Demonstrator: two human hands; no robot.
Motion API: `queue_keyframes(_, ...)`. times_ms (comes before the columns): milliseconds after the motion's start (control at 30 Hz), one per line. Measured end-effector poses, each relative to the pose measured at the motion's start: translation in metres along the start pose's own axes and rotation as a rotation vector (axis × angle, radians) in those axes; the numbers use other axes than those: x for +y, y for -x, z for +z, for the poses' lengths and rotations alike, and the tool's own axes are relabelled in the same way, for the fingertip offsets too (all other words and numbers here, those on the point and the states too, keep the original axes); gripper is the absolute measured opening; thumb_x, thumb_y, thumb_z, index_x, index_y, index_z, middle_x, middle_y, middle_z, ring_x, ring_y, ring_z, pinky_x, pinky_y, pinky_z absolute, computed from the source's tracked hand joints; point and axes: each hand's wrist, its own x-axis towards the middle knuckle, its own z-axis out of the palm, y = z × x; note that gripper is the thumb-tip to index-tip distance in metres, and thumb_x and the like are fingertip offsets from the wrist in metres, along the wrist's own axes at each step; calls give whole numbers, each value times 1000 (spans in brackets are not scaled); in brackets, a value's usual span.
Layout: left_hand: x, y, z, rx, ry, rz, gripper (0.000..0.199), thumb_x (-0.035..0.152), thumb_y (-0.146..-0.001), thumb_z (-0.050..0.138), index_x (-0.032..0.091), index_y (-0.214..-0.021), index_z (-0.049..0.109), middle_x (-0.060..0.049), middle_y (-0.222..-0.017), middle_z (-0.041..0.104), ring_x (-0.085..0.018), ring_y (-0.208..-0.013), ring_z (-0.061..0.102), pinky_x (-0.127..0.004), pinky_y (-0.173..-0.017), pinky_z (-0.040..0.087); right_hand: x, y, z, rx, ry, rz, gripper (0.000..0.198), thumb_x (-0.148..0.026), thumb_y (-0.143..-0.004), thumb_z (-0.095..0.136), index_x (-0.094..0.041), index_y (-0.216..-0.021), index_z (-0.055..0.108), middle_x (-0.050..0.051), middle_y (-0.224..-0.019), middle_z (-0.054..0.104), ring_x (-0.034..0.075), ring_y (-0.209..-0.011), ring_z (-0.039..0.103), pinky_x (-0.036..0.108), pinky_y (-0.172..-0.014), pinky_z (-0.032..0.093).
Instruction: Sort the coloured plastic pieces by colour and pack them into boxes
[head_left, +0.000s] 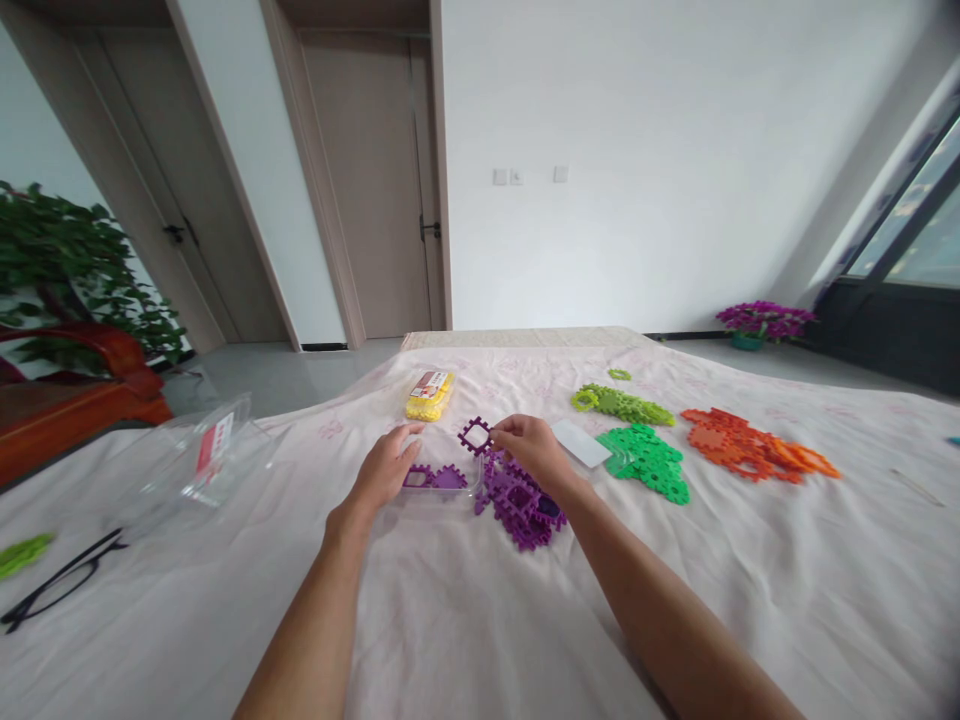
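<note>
My right hand (pixel 529 447) pinches a purple square-framed building piece (pixel 475 436) with notched edges, held up above a clear plastic box (pixel 450 500). Inside the box lie several purple building pieces (pixel 448 477). At the box's left end is my left hand (pixel 386 466), its fingers stretched out and thumb apart; whether it touches the box I cannot tell. Just right of the box, below my right hand, spreads a loose pile of purple building pieces (pixel 523 505). A whitish translucent lid-like sheet (pixel 581 444) lies beyond my right wrist.
Beyond the box stands a packed container of yellow pieces (pixel 430 395). To the right lie green pieces (pixel 646 462), lime pieces (pixel 626 405) and orange pieces (pixel 750 445). Clear plastic packaging (pixel 202 465) and black-framed glasses (pixel 64 583) are at left on the pale cloth (pixel 450 630).
</note>
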Motion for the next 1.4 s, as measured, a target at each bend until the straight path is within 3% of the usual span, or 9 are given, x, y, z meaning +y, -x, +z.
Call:
queue_keyframes(100, 1, 0, 0, 2, -16, 2, 38, 33, -90, 46, 22, -123, 59, -5, -130, 63, -21, -123, 55, -36, -107, 41, 2, 2, 16, -144, -109, 22, 15, -29, -75, 58, -16, -70, 65, 1, -62, 66, 10, -49, 54, 20, -50, 40)
queue_keyframes(200, 1, 0, 0, -3, -26, 10, 38, 32, -90, 45, 22, -123, 59, -5, -131, 62, -21, -124, 55, -37, -108, 40, 7, 1, 18, -144, -64, 27, 17, -28, -76, 57, -15, -73, 67, 1, -62, 66, 9, -49, 52, 20, -50, 39)
queue_keyframes(333, 2, -1, -1, -7, -30, 4, 38, 31, -90, 46, 22, -123, 60, -5, -130, 62, -21, -123, 55, -36, -107, 40, 10, 1, 6, -29, 283, -5, 19, -27, -79, 56, -17, -84, 71, 3, -75, 71, 13, -64, 60, 22, -58, 39)
queue_keyframes(567, 2, -1, 0, 5, -27, 5, 37, 31, -89, 47, 22, -123, 60, -5, -130, 63, -20, -123, 56, -35, -106, 41, -1, 18, 7, -110, 889, -180, 33, -39, -81, 59, -24, -108, 72, 10, -107, 67, 25, -105, 55, 33, -89, 37)
queue_keyframes(700, 1, 0, 1, 13, -35, 12, 36, 29, -89, 47, 22, -122, 61, -5, -129, 63, -20, -122, 56, -36, -107, 41, -4, 24, 12, -135, 1012, -181, 32, -40, -83, 59, -23, -107, 72, 11, -106, 66, 27, -105, 53, 35, -90, 35)
queue_keyframes(900, 2, 0, 2, 27, -40, 25, 36, 28, -89, 46, 23, -122, 61, -5, -129, 63, -20, -120, 57, -35, -105, 42, -6, 19, 11, -113, 1090, -171, 29, -26, -93, 45, -20, -93, 73, 11, -95, 71, 24, -98, 61, 31, -83, 36)
queue_keyframes(1033, 4, 2, 3, 52, -48, 23, 35, 27, -89, 47, 23, -121, 61, -5, -128, 64, -20, -121, 57, -35, -107, 40, -5, 13, 1, 14, 1052, -70, 35, -24, -95, 38, -19, -95, 72, 13, -93, 72, 22, -89, 65, 28, -74, 37)
queue_keyframes(1167, 7, 3, 3, 73, -45, 10, 35, 27, -89, 46, 22, -121, 61, -5, -128, 64, -20, -122, 56, -35, -108, 39, -6, 10, -10, 206, 769, -15, 35, -35, -96, 37, -24, -103, 70, 7, -93, 74, 20, -85, 66, 25, -68, 38)
queue_keyframes(1400, 8, 4, 3, 78, -31, 7, 36, 30, -91, 45, 22, -122, 60, -6, -128, 63, -20, -121, 56, -36, -107, 40, -18, 16, 20, 32, 318, -87, 31, -31, -91, 43, -22, -94, 73, 1, -89, 75, 16, -77, 66, 23, -69, 43)
